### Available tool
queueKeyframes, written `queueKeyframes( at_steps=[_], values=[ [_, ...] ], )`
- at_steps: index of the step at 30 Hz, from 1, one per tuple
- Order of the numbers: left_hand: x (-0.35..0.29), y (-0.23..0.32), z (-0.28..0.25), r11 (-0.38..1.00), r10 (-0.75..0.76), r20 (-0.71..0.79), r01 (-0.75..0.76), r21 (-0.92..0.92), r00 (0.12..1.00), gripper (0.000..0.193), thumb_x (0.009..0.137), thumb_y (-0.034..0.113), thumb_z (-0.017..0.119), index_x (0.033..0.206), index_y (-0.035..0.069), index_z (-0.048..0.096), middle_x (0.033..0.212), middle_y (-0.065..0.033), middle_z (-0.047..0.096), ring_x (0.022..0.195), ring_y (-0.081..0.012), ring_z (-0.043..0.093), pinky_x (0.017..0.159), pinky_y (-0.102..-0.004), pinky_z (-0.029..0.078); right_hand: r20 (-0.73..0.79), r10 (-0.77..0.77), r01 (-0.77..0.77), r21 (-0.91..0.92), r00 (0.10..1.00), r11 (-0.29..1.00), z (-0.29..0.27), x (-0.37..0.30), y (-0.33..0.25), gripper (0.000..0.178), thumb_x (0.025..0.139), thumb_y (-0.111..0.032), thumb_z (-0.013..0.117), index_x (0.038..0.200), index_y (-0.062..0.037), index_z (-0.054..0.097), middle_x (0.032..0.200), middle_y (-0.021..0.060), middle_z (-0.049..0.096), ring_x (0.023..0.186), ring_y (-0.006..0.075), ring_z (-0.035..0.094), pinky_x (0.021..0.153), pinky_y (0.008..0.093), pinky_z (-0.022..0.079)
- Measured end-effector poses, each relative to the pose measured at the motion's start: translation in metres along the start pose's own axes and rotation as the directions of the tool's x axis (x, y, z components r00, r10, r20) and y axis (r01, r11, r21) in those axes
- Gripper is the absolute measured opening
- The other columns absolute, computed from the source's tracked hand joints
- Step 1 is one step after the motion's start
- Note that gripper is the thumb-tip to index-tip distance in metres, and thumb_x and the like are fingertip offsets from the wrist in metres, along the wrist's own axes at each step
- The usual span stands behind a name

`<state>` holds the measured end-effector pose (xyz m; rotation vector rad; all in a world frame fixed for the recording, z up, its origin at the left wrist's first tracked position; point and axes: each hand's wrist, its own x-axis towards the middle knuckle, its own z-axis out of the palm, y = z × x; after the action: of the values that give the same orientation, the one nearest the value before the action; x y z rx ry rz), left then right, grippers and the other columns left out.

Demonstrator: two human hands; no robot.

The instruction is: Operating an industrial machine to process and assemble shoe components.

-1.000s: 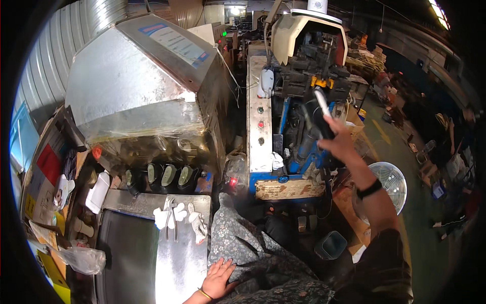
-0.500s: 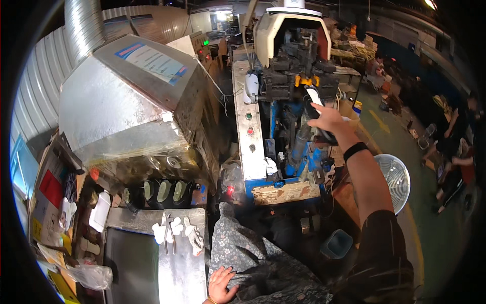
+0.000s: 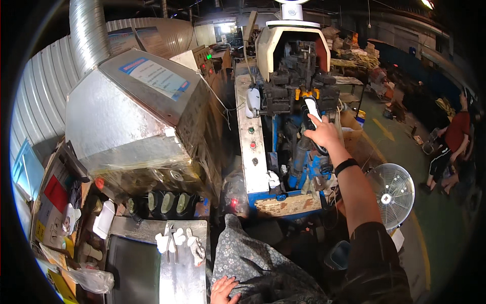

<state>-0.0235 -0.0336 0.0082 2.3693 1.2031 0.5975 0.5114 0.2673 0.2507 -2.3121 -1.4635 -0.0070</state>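
Observation:
At the machine (image 3: 304,66) in front of me, my right hand (image 3: 324,133) grips a black shoe (image 3: 312,108) with its white underside turned up. The fingers lie on its near part, while the far end meets the yellow clamp parts (image 3: 307,93). How far the shoe sits inside the clamp is hidden. My left hand (image 3: 224,290) rests low on the dark floral cloth (image 3: 248,258) over my lap, fingers laid out with nothing in them.
A metal hood (image 3: 121,111) with a duct stands on the left. Below it, pliers (image 3: 172,243) and white gloves (image 3: 195,245) lie on a metal bench (image 3: 187,283). A round fan (image 3: 390,195) stands at right; farther off is a person in a red top (image 3: 455,134).
My right hand has closed further around the shoe near the clamp. My left hand stays on the cloth. The whole view has shifted slightly.

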Motion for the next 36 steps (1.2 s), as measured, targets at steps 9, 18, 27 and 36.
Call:
queueKeyframes(
  at_steps=[9, 18, 27, 36],
  values=[
    [0.014, 0.014, -0.009, 0.995, -0.100, 0.167, 0.096, 0.034, 0.981, 0.042, 0.089, 0.018, 0.055, 0.127, 0.001, 0.057, 0.140, -0.0200, 0.052, 0.135, -0.0429, 0.040, 0.115, -0.0522, 0.027, 0.016, 0.030, -0.030, 0.023, 0.999, 0.999, 0.002, 0.065, -0.004, 0.079, 0.076, -0.050, 0.065, 0.149, -0.0380, 0.039, 0.149, 0.0173, 0.039, 0.128, 0.0397, 0.048, 0.103, 0.0456, 0.045],
    [-0.004, -0.004, 0.001, 0.994, -0.088, -0.020, 0.086, -0.067, 0.996, 0.037, 0.082, 0.010, 0.067, 0.118, 0.005, 0.064, 0.131, -0.0229, 0.057, 0.129, -0.0474, 0.047, 0.107, -0.0508, 0.039, -0.028, -0.023, 0.023, 0.011, 0.999, 1.000, -0.017, 0.070, -0.036, 0.078, 0.072, -0.051, 0.066, 0.146, -0.0340, 0.045, 0.146, 0.0187, 0.044, 0.126, 0.0379, 0.052, 0.104, 0.0447, 0.044],
    [-0.145, -0.113, -0.007, 0.804, -0.401, -0.522, 0.562, 0.193, 0.753, 0.033, 0.088, 0.018, 0.060, 0.118, 0.004, 0.062, 0.126, -0.0198, 0.059, 0.120, -0.0381, 0.054, 0.101, -0.0472, 0.045, -0.403, -0.770, 0.777, -0.191, 0.495, 0.600, 0.067, 0.025, -0.041, 0.031, 0.092, -0.011, 0.062, 0.120, 0.0024, 0.063, 0.123, 0.0227, 0.062, 0.113, 0.0387, 0.057, 0.098, 0.0440, 0.045],
    [-0.312, -0.077, -0.085, 0.052, -0.717, -0.645, 0.902, -0.429, -0.266, 0.035, 0.079, 0.014, 0.068, 0.113, 0.002, 0.066, 0.124, -0.0201, 0.062, 0.122, -0.0368, 0.054, 0.107, -0.0437, 0.041, -0.947, -0.042, 0.635, 0.247, 0.319, -0.732, -0.013, -0.335, -0.211, 0.043, 0.092, -0.046, 0.061, 0.105, -0.0057, 0.065, 0.083, 0.0068, 0.070, 0.073, 0.0228, 0.067, 0.076, 0.0342, 0.054]
  ],
)
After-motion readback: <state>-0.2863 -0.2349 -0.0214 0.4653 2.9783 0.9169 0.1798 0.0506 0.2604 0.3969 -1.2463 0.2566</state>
